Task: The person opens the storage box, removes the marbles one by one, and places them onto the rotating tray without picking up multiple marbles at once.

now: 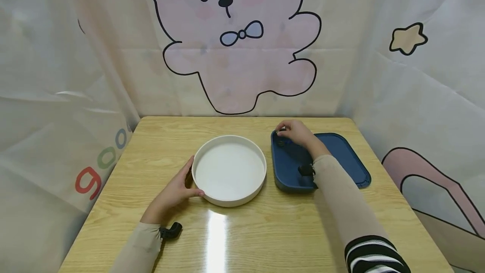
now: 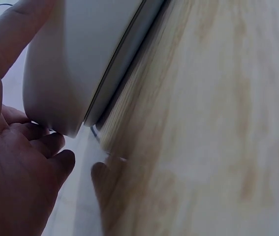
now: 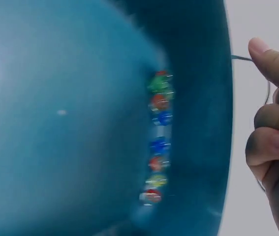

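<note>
A round white dish [image 1: 229, 167] with a low wall sits on the table. My left hand [image 1: 176, 188] holds its left side, the thumb near the front rim and the fingers along the outer wall. In the left wrist view the fingertips [image 2: 55, 142] curl against the dish's edge. My right hand [image 1: 297, 132] is at the far left corner of a dark blue box [image 1: 289, 167]. Several coloured glass marbles [image 3: 160, 145] lie in a row along the box wall in the right wrist view. There, the right fingers [image 3: 272, 147] are curled; anything between thumb and index is hidden.
Beside the blue box, on its right, lies a flat blue lid [image 1: 348, 159], partly behind my right forearm. The light wooden table [image 1: 189, 243] has a bright reflection near its front. Printed cloth [image 1: 242, 75] hangs around the back and sides.
</note>
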`<control>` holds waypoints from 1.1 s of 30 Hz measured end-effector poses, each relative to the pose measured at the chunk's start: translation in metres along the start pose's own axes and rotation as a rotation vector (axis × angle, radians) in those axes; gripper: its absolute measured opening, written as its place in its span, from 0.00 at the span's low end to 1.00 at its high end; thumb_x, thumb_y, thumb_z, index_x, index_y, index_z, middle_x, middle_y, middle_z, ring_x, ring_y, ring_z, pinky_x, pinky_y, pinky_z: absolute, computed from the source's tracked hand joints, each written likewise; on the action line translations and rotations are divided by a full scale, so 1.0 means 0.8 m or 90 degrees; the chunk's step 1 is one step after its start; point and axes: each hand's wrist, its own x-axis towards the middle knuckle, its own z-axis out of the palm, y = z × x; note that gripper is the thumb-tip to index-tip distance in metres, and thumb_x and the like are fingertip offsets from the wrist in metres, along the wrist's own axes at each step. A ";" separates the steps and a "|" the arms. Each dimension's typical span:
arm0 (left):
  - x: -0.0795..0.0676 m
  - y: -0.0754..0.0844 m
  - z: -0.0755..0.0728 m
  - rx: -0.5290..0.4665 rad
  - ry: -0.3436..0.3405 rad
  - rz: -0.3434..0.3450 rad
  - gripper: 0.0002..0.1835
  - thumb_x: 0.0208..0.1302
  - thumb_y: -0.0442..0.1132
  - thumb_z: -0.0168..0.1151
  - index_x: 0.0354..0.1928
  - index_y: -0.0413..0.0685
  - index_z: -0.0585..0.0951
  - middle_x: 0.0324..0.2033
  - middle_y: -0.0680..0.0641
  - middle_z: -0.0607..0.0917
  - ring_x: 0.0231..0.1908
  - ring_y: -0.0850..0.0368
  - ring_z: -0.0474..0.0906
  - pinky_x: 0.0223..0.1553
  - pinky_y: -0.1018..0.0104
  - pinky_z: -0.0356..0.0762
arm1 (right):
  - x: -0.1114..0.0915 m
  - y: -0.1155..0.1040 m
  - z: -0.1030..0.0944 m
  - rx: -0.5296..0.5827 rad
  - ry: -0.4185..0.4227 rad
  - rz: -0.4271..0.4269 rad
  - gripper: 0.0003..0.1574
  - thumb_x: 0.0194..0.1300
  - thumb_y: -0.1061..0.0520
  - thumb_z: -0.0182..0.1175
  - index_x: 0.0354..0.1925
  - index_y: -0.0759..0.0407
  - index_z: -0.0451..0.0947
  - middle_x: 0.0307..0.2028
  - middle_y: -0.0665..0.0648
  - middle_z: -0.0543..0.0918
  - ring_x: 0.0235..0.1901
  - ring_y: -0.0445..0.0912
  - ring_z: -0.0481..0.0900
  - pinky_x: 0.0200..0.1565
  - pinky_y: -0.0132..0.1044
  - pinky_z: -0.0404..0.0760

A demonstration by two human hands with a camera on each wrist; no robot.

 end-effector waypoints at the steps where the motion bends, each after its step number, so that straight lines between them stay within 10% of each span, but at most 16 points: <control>1: -0.001 -0.001 0.000 -0.005 0.000 -0.004 0.71 0.51 0.47 0.82 0.83 0.53 0.36 0.82 0.45 0.42 0.80 0.42 0.40 0.76 0.41 0.47 | 0.000 -0.005 -0.003 0.007 0.002 -0.004 0.14 0.73 0.47 0.64 0.53 0.47 0.84 0.41 0.58 0.82 0.38 0.58 0.77 0.39 0.49 0.79; 6: -0.006 0.001 -0.004 -0.039 0.002 -0.017 0.72 0.49 0.48 0.83 0.83 0.62 0.36 0.82 0.48 0.43 0.81 0.46 0.42 0.76 0.46 0.49 | 0.006 -0.037 -0.015 0.052 0.012 -0.035 0.14 0.73 0.49 0.64 0.54 0.47 0.84 0.61 0.58 0.80 0.62 0.60 0.75 0.61 0.59 0.75; 10: -0.008 0.003 -0.005 -0.038 0.004 -0.014 0.72 0.50 0.49 0.82 0.83 0.60 0.36 0.82 0.47 0.43 0.81 0.45 0.42 0.76 0.44 0.49 | 0.014 -0.064 -0.019 0.060 0.000 -0.055 0.14 0.72 0.47 0.65 0.54 0.44 0.85 0.61 0.56 0.80 0.60 0.58 0.75 0.60 0.58 0.76; 17: -0.007 0.000 -0.007 -0.021 -0.001 -0.017 0.71 0.50 0.51 0.82 0.83 0.62 0.36 0.82 0.51 0.43 0.81 0.49 0.42 0.76 0.49 0.50 | 0.025 -0.104 -0.019 0.044 -0.030 -0.090 0.13 0.71 0.45 0.66 0.52 0.41 0.86 0.30 0.56 0.71 0.41 0.55 0.72 0.43 0.50 0.73; 33: -0.001 0.002 -0.003 -0.036 -0.005 -0.011 0.70 0.51 0.49 0.81 0.83 0.59 0.38 0.82 0.51 0.44 0.81 0.50 0.39 0.78 0.42 0.45 | 0.053 -0.163 0.015 0.069 -0.054 -0.181 0.09 0.68 0.51 0.70 0.47 0.44 0.88 0.17 0.52 0.66 0.19 0.46 0.58 0.25 0.38 0.62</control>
